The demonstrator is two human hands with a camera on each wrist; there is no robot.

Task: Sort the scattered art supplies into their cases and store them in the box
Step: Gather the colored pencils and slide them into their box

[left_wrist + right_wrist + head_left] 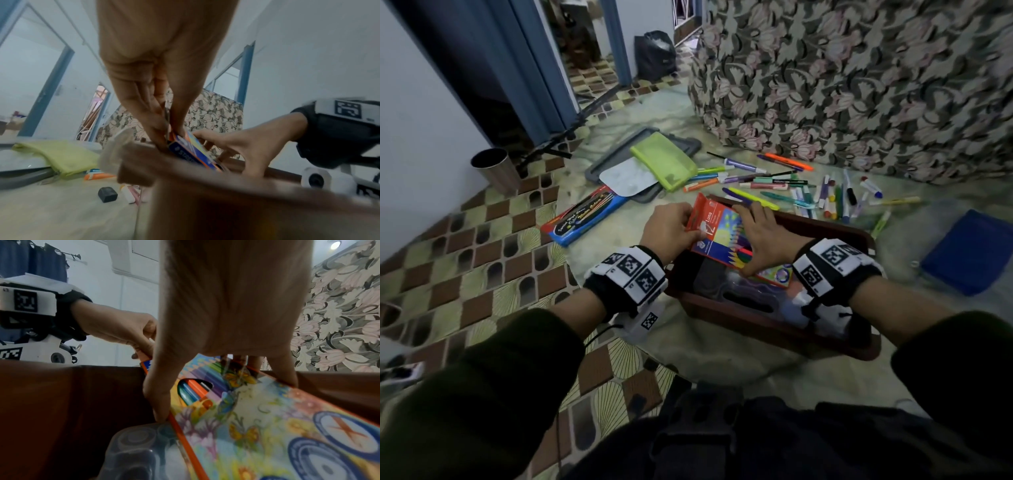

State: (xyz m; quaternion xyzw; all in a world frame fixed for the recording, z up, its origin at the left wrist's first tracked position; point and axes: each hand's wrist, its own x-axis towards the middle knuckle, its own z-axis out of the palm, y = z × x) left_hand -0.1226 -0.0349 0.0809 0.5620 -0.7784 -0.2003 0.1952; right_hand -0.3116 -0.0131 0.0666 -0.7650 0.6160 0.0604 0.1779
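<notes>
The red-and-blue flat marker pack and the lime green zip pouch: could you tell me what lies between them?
In the head view, a pale rounded board on grey trays lies between pack and pouch.

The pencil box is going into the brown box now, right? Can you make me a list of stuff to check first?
1. Both hands hold the colored pencil box: ok. The left hand pinches its left edge, the right hand spreads over its right side.
2. Pencil box over the brown box: ok, its lower end is already inside the rim.
3. Room inside: cannot tell. A clear plastic case and a dark item already lie there.
4. Pencil box flap closed: cannot tell; its red top end sticks up.
5. Everything else sorted: not ok. Loose markers still lie on the floor, and the green pouch is outside.
</notes>
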